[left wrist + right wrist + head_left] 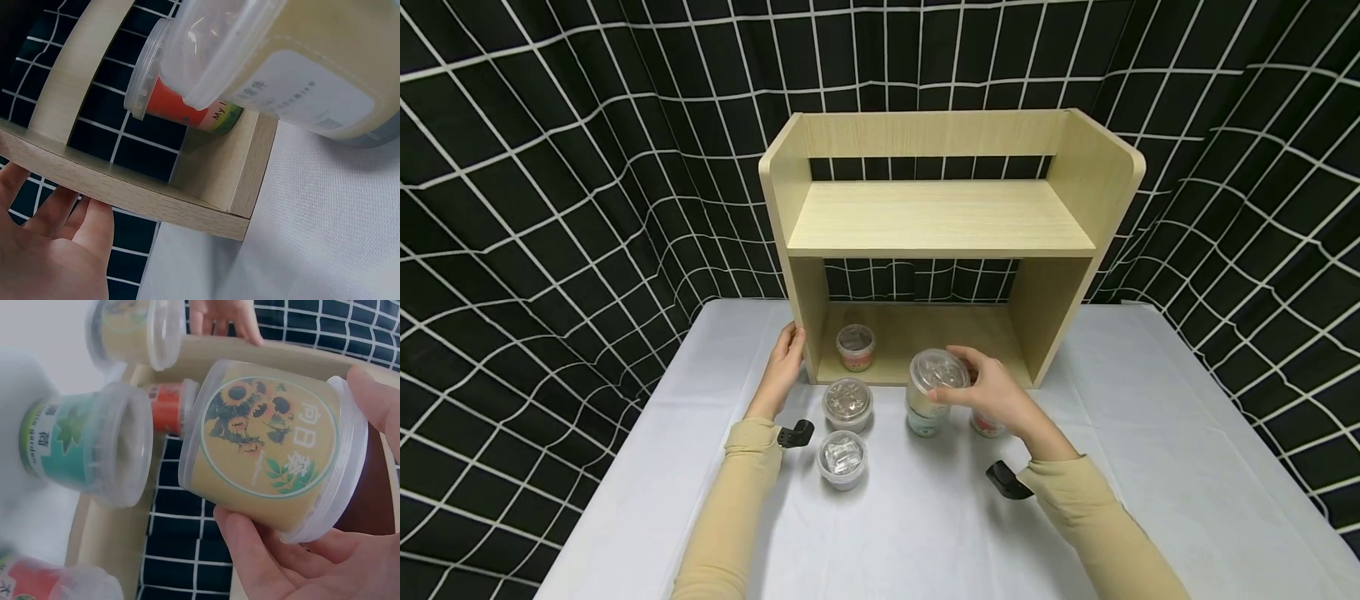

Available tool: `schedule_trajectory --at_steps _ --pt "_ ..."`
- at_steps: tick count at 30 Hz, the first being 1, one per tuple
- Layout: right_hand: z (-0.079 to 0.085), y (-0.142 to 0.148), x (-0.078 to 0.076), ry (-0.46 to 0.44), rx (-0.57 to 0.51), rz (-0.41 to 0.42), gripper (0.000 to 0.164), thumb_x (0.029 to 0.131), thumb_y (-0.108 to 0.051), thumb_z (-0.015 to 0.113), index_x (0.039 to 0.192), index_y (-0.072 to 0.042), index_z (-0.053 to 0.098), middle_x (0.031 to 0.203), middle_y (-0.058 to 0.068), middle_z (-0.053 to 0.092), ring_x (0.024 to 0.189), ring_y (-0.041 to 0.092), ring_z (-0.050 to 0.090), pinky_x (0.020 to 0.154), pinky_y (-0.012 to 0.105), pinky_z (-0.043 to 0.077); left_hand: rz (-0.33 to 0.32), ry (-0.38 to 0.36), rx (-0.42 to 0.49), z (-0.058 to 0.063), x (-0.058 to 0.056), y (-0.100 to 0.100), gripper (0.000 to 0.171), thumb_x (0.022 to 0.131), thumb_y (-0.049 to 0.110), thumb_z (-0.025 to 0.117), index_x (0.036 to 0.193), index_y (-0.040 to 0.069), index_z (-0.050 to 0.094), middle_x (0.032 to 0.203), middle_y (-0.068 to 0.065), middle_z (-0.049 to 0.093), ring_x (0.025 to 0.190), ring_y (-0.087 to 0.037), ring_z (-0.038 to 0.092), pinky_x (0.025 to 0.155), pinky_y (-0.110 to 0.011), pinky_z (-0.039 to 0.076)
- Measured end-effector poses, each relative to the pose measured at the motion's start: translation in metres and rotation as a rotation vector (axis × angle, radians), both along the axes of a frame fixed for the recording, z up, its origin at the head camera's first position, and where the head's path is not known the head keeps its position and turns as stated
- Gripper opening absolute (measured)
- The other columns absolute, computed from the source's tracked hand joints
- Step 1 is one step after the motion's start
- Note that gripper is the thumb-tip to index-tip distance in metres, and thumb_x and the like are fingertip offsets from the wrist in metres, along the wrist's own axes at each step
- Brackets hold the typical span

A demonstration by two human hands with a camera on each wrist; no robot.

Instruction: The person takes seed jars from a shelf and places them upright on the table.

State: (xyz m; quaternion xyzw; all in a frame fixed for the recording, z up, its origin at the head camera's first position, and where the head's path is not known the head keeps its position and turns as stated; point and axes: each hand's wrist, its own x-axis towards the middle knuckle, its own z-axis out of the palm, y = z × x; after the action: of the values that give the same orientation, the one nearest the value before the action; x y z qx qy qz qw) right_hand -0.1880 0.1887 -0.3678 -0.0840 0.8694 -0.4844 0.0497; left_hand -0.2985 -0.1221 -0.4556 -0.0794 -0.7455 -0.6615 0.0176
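My right hand (992,396) grips a clear-lidded tub (936,371) around its upper part, thumb on one side and fingers on the other. In the right wrist view that tub (269,450) shows a yellow sunflower label and is tilted on its side. It overlaps a teal-labelled tub (925,423) in the head view. My left hand (782,371) rests its fingers against the outer left side of a wooden shelf unit (942,252); the left wrist view shows those fingers (94,228) extended along the panel. A red-labelled tub (856,354) stands inside the lower compartment, at the left.
On the white table (917,533), two lidded tubs (847,404) stand one before the other, left of centre. Another red-labelled tub (987,423) is partly covered by the right hand. Black cloth with a white grid (550,208) hangs behind and at both sides.
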Motion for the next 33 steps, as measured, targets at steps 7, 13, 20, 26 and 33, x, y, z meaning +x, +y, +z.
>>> schedule_trajectory --at_steps 7,13,20,26,33 --pt "-0.01 0.0 0.014 0.016 -0.042 0.02 0.08 0.06 -0.04 0.077 0.125 -0.011 0.041 0.104 0.006 0.054 0.086 0.02 0.051 0.064 0.031 0.046 -0.002 0.002 0.005 0.0 0.001 0.0 0.058 0.086 0.054 0.033 0.134 0.021 0.027 0.132 -0.006 0.032 0.119 -0.022 0.032 0.098 -0.038 0.028" --pt "-0.025 0.0 0.027 0.03 -0.034 0.025 0.076 0.06 -0.039 0.077 0.122 -0.011 0.044 0.104 0.004 0.054 0.091 0.018 0.051 0.076 0.032 0.044 0.0 -0.002 0.009 -0.002 0.001 0.0 0.059 0.086 0.054 0.033 0.134 0.021 0.027 0.131 -0.006 0.033 0.119 -0.021 0.032 0.098 -0.036 0.028" --pt "-0.024 -0.007 0.048 -0.008 -0.075 0.005 0.078 0.061 -0.031 0.078 0.125 -0.008 0.041 0.106 0.007 0.051 0.095 0.023 0.047 0.08 0.037 0.04 -0.018 0.0 0.031 0.004 0.003 0.002 0.054 0.089 0.047 0.032 0.134 0.019 0.026 0.132 -0.007 0.032 0.119 -0.022 0.03 0.099 -0.038 0.026" --pt "-0.045 -0.007 0.05 -0.033 -0.072 -0.005 0.081 0.057 -0.036 0.079 0.125 -0.01 0.041 0.108 0.005 0.051 0.099 0.022 0.046 0.084 0.038 0.038 -0.008 -0.01 0.034 -0.002 -0.002 0.001 0.055 0.087 0.05 0.034 0.133 0.021 0.027 0.131 -0.004 0.033 0.119 -0.02 0.031 0.099 -0.036 0.026" --pt "-0.059 -0.009 0.053 0.006 -0.052 -0.021 0.081 0.056 -0.036 0.08 0.123 -0.008 0.044 0.111 0.006 0.051 0.101 0.023 0.046 0.087 0.041 0.037 -0.042 -0.013 0.059 0.014 0.01 0.004 0.048 0.093 0.037 0.032 0.135 0.014 0.024 0.133 -0.011 0.029 0.121 -0.026 0.027 0.1 -0.039 0.023"
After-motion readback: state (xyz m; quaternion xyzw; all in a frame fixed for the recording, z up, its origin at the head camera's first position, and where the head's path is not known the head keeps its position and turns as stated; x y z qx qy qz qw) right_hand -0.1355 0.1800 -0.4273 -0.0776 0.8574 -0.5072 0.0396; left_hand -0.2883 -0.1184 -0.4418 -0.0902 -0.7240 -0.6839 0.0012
